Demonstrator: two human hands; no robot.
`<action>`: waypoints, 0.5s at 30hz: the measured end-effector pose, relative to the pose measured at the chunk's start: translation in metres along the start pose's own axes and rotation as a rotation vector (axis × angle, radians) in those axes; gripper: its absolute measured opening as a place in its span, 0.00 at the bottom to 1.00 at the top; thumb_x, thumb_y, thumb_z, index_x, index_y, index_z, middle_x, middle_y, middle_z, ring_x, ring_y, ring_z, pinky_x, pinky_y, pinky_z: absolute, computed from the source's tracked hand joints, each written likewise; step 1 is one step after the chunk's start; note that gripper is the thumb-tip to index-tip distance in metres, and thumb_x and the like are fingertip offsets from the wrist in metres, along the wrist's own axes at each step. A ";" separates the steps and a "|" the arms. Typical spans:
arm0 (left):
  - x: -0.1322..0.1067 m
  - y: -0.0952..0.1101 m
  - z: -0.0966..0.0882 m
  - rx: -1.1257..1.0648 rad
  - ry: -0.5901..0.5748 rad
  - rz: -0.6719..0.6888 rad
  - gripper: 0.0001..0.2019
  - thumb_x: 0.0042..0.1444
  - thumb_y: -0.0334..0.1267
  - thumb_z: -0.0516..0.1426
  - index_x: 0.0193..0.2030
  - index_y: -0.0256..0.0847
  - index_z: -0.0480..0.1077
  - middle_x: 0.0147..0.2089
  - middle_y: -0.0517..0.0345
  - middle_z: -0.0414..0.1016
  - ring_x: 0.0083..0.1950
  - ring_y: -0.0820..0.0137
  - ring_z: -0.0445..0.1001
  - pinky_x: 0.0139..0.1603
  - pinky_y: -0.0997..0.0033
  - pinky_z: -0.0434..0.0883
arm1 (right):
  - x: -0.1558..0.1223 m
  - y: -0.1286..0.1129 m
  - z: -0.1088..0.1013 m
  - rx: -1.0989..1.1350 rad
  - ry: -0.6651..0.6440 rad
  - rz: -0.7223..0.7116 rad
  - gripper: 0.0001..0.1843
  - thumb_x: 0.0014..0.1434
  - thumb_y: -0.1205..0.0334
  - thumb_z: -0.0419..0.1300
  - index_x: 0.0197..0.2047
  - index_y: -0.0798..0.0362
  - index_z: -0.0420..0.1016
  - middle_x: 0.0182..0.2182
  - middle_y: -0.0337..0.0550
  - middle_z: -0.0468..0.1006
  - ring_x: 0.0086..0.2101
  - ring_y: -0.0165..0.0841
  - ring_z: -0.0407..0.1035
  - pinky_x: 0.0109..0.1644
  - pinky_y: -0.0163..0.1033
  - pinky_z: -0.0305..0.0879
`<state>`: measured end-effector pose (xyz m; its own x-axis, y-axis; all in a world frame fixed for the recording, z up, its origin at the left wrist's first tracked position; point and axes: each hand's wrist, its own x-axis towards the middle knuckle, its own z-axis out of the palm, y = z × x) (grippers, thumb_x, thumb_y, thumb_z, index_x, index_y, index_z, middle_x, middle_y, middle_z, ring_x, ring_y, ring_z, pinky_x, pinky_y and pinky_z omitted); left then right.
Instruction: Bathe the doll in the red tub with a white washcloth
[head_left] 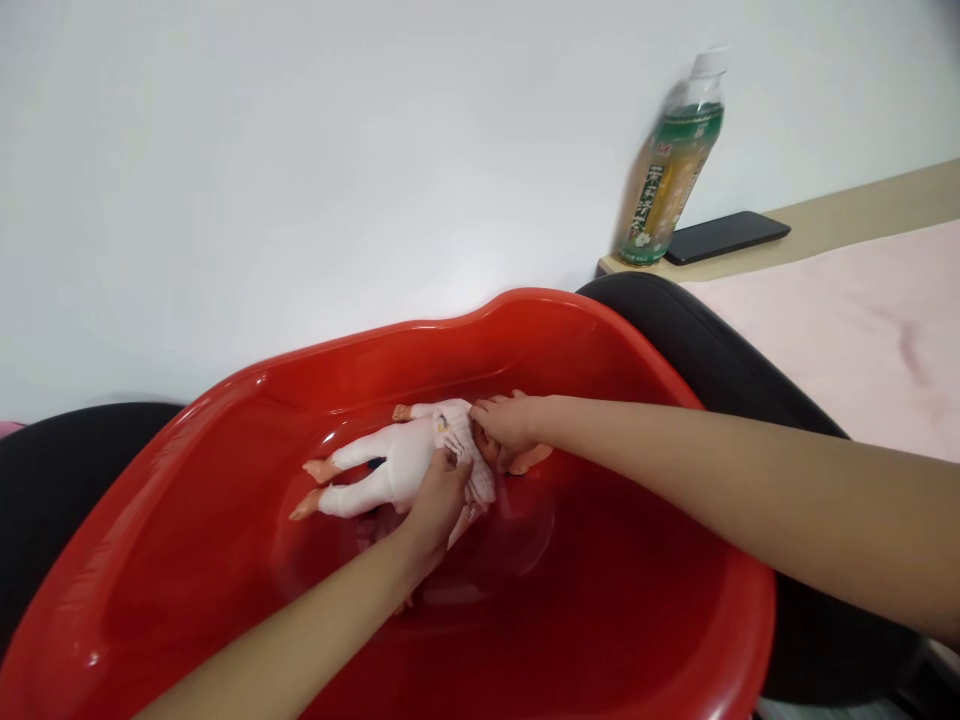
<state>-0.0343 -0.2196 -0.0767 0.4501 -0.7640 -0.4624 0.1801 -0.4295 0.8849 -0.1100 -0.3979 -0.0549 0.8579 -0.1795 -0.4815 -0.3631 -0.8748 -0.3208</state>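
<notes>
A small baby doll (390, 465) in white-pink clothes lies on its back on the floor of a big red plastic tub (225, 560), feet to the left. My left hand (439, 500) grips the doll's clothed body at the waist, fingers closed on the fabric. My right hand (506, 425) pinches the clothing at the doll's chest and neck and covers its head, which is mostly hidden.
The tub rests on black rounded seats (720, 350). Behind to the right, a green-labelled drink bottle (671, 170) stands beside a black phone (724, 237) on a wooden ledge. A pale pink cloth (862, 330) covers the surface at right. A white wall fills the back.
</notes>
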 end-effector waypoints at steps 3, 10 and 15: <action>-0.002 -0.003 0.001 -0.159 -0.073 -0.052 0.18 0.66 0.51 0.58 0.61 0.60 0.65 0.66 0.61 0.78 0.64 0.55 0.78 0.59 0.53 0.79 | 0.005 0.003 0.003 -0.010 -0.014 -0.007 0.59 0.48 0.48 0.76 0.77 0.52 0.56 0.73 0.60 0.60 0.68 0.57 0.61 0.72 0.63 0.59; -0.002 -0.006 0.001 -0.169 -0.107 -0.088 0.19 0.65 0.51 0.61 0.61 0.57 0.69 0.63 0.57 0.80 0.61 0.52 0.80 0.51 0.54 0.81 | 0.001 0.004 0.002 -0.015 -0.005 -0.038 0.54 0.48 0.50 0.76 0.74 0.50 0.61 0.71 0.58 0.62 0.67 0.58 0.62 0.70 0.64 0.61; 0.001 -0.008 0.004 -0.187 -0.120 -0.137 0.12 0.66 0.47 0.61 0.54 0.54 0.73 0.54 0.56 0.84 0.55 0.53 0.82 0.52 0.53 0.80 | -0.004 0.002 -0.001 -0.026 -0.009 -0.036 0.48 0.48 0.53 0.76 0.69 0.52 0.66 0.68 0.59 0.67 0.64 0.56 0.64 0.67 0.62 0.64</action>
<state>-0.0386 -0.2181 -0.0845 0.3053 -0.7612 -0.5722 0.3955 -0.4453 0.8033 -0.1132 -0.3992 -0.0527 0.8669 -0.1434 -0.4775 -0.3219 -0.8923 -0.3165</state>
